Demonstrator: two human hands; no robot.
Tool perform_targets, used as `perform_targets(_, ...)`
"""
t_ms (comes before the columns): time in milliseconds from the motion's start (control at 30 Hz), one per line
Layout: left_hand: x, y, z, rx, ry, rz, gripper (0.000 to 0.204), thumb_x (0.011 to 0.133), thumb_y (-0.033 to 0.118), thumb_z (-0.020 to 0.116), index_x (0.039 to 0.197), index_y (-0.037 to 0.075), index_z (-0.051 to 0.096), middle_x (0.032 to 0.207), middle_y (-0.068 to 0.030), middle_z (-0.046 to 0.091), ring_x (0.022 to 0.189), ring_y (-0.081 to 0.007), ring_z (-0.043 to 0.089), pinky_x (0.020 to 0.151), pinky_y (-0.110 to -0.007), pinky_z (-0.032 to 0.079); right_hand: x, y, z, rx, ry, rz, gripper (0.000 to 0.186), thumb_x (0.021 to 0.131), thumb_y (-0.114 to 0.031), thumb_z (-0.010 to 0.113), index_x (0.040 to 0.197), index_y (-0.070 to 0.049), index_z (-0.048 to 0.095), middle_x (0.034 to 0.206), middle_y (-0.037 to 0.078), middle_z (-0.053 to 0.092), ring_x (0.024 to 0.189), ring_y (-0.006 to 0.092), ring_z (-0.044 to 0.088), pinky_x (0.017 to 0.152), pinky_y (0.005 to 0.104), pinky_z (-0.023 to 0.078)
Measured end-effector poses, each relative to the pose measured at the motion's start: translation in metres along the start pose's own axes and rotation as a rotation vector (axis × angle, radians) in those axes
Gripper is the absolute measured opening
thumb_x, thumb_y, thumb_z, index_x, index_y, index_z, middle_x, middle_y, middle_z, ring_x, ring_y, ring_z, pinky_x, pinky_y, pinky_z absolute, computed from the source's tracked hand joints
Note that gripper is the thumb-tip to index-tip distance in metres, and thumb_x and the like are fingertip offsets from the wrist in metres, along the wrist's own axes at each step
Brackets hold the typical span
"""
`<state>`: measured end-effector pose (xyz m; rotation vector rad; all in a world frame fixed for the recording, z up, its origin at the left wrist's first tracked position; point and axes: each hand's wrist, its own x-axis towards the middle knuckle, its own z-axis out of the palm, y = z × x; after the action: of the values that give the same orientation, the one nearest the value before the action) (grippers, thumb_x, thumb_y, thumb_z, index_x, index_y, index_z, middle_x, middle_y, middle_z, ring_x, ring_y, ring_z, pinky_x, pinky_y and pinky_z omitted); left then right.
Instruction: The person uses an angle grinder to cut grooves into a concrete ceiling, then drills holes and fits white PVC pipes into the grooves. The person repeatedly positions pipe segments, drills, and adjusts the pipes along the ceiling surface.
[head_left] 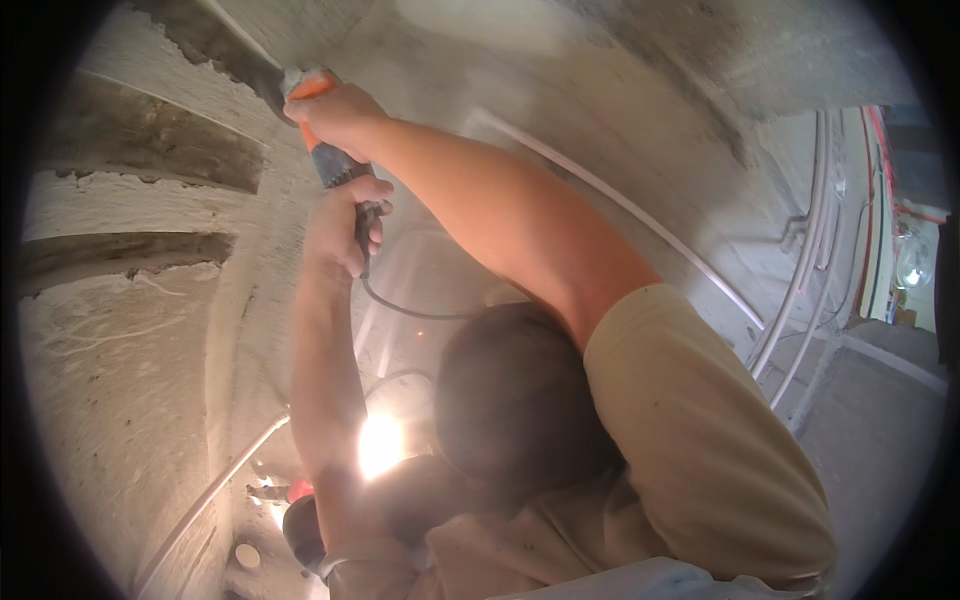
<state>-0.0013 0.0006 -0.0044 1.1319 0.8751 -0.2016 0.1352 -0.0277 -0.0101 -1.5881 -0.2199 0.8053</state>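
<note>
Up at the top left of the view, my right hand (343,115) grips the orange front part of an orange-and-black power tool (332,160). Below it, my left hand (347,225) is wrapped around the tool's dark lower body, and a black cord (400,305) hangs from there. The tool's head, partly hidden by my right hand, is at the ragged edge of a dark recess (235,65) in the pale plaster. Two more rough-edged recesses (150,130) run across the wall at the left. Dusty haze softens the picture.
Pale pipes (620,215) run along the surfaces, several bunched at the right (810,270) beside an opening (900,280). A bright lamp (380,440) glows low in the view, near a small red object (298,490). A dark rounded shape (510,390) lies between my arms; I cannot make it out.
</note>
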Motion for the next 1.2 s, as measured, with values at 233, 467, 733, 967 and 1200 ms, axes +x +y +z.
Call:
perform_targets(233,-0.016,-0.030,0.036,-0.008,0.119,0.059,0.025,0.079,0.021,0.075,0.094,0.003,0.066,0.071,-0.0059,0.060,0.045,-0.0150,0.050,0.041,-0.031,0.039,-0.026,0.018,-0.021,-0.042,-0.003,-0.060,0.043,0.088,-0.048,0.073,0.114,-0.014,0.073,0.088,0.006,0.075,0.085,0.0216,0.070,0.079,0.0368,0.052)
perform_targets(467,-0.018,-0.055,0.117,-0.183,0.184,0.236,0.025,0.082,0.006,0.075,0.104,0.001,0.065,0.081,-0.0076,0.063,0.056,-0.0176,0.059,0.050,-0.031,0.050,-0.029,0.029,-0.083,-0.020,-0.193,0.128,0.067,0.087,-0.055,0.077,0.117,0.004,0.071,0.107,0.015,0.070,0.096,0.0247,0.067,0.083,0.0403,0.053)
perform_targets(733,0.017,-0.023,0.126,-0.320,0.261,0.273,0.032,0.080,0.003,0.074,0.108,0.003,0.059,0.080,-0.0084,0.063,0.057,-0.0206,0.061,0.052,-0.034,0.049,0.015,0.001,-0.076,-0.114,-0.255,0.025,0.052,0.085,-0.050,0.078,0.109,-0.004,0.077,0.103,0.012,0.074,0.092,0.0209,0.068,0.082,0.0375,0.053)
perform_targets(967,0.035,-0.014,0.121,-0.312,0.328,0.302,0.014,0.082,0.005,0.071,0.093,0.001,0.064,0.077,-0.0089,0.064,0.056,-0.0179,0.056,0.051,-0.031,0.044,0.033,-0.007,-0.071,-0.083,-0.352,-0.119,0.027,0.087,-0.041,0.076,0.105,-0.022,0.081,0.088,0.004,0.077,0.088,0.0180,0.072,0.081,0.0341,0.053)
perform_targets(1200,0.035,-0.007,0.116,-0.363,0.382,0.275,0.010,0.083,0.006,0.067,0.093,0.006,0.065,0.077,-0.0046,0.062,0.058,-0.0139,0.053,0.051,-0.027,0.039,0.027,-0.017,-0.076,-0.082,-0.309,-0.109,0.018,0.088,-0.036,0.075,0.101,-0.024,0.078,0.082,-0.003,0.077,0.089,0.0136,0.072,0.082,0.0322,0.053)
